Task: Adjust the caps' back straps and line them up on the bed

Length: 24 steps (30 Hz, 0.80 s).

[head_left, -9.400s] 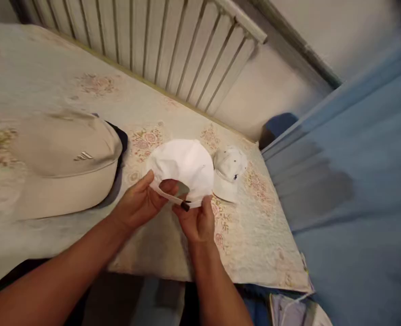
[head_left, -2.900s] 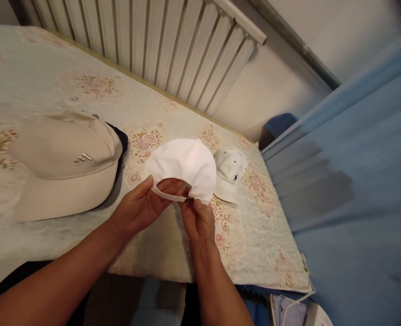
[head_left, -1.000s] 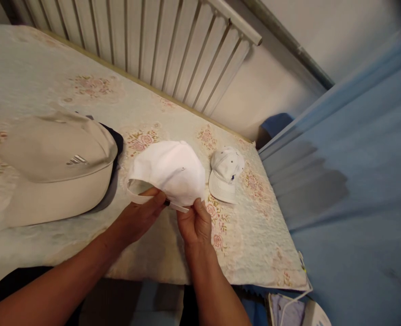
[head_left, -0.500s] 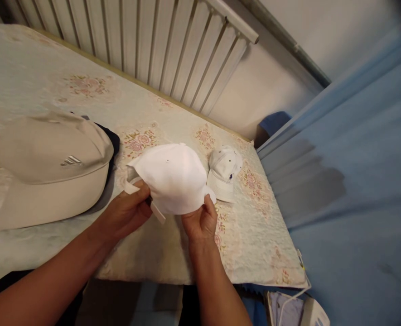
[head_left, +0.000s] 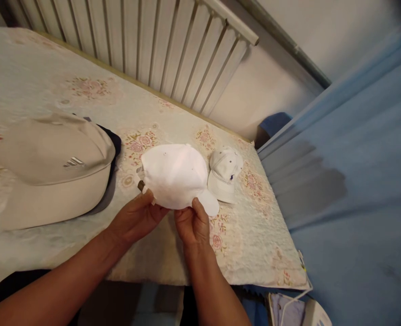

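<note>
My left hand [head_left: 135, 219] is clamped on the lower rear edge of the white cap [head_left: 176, 174], thumb outside by the strap and fingers beneath. My right hand [head_left: 195, 226] pinches the same cap near its brim [head_left: 210, 202], thumb pressed on the crown and fingers curled under. Between them I hold the cap just above the flowered cover [head_left: 254, 235], its side towards me, the brim pointing right and the dark buckle [head_left: 141, 185] showing just above my left thumb.

Half a second ago my left fingers gripped the strap and its loose end hung down; now that hand has shifted to the cap's edge, and more of the brim shows. Earlier still, the rear gap of the cap faced me.

On the cover to my left lies a beige cap [head_left: 55, 149] with a striped emblem, overlapping a dark cap [head_left: 113, 145]. Just right of the one I hold sits a small pale cap [head_left: 225, 166] with a dark blue logo. Past the far edge I see a ribbed radiator [head_left: 146, 45], with a pipe [head_left: 295, 47] running along the wall [head_left: 339, 36]. A blue curtain [head_left: 350, 190] hangs on the right, and below it a white cable [head_left: 295, 296] trails over some lilac cloth [head_left: 292, 311].
</note>
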{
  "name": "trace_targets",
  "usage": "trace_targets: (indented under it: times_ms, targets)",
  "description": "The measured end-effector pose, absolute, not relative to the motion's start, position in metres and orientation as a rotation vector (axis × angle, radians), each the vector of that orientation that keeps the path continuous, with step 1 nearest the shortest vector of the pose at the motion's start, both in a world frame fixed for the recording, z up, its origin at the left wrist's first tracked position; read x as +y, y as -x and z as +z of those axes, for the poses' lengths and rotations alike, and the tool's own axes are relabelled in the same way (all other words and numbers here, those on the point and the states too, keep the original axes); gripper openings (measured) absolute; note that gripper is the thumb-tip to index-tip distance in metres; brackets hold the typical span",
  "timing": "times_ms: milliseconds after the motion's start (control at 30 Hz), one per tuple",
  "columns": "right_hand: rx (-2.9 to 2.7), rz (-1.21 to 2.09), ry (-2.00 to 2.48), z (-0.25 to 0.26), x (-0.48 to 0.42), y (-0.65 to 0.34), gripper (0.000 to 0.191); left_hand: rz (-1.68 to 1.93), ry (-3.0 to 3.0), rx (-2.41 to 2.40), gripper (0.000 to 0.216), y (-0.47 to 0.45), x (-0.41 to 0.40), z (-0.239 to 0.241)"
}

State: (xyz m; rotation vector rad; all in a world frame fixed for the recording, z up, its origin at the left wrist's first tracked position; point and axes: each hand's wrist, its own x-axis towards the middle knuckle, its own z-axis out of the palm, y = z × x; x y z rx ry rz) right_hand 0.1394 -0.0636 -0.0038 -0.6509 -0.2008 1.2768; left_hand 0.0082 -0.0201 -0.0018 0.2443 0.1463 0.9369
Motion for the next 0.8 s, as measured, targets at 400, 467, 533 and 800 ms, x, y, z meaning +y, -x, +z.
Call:
trace_targets:
  times_ms: [400, 467, 533, 800]
  targets:
    - [-0.240, 1.246, 0.622, -0.002, -0.064, -0.145, 0.042, 1.017, -0.261, 0.244, 0.052, -0.009, -0.011, 0.001]
    - [-0.272, 1.190, 0.610, -0.001, -0.064, -0.150, 0.046, 1.024, -0.251, 0.239, 0.052, -0.006, -0.007, 0.001]
    - [-0.304, 1.137, 0.594, 0.001, -0.064, -0.155, 0.052, 1.028, -0.247, 0.239, 0.051, -0.004, -0.004, 0.001]
    - [-0.334, 1.080, 0.646, 0.004, -0.063, -0.143, 0.056, 0.983, -0.416, 0.164, 0.060, -0.014, -0.016, -0.002]
